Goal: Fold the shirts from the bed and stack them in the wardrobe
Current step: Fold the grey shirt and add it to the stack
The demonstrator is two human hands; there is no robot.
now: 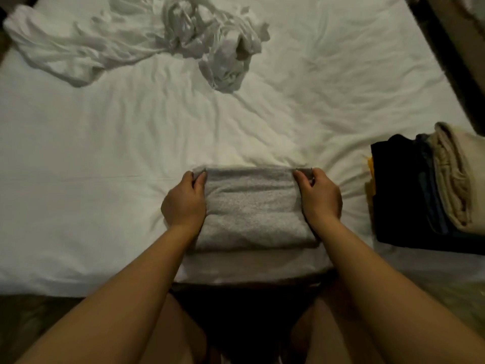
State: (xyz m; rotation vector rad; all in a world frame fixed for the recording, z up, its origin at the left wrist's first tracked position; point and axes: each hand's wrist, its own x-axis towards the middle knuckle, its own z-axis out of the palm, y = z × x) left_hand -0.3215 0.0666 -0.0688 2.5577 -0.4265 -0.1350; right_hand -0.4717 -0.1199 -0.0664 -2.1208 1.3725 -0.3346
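A grey shirt (250,206), folded into a compact rectangle, lies on the white bed (131,143) near its front edge. My left hand (183,202) pinches the shirt's far left corner between thumb and fingers. At the far right corner my right hand (319,197) pinches the fabric the same way. A crumpled white garment (147,40) sprawls across the far part of the bed. A stack of folded clothes (425,190), dark ones below and a beige one on top, sits at the bed's right side.
A dark wooden edge (454,53) runs along the bed's far right side. Floor (433,298) shows below the bed's front edge on both sides of my legs.
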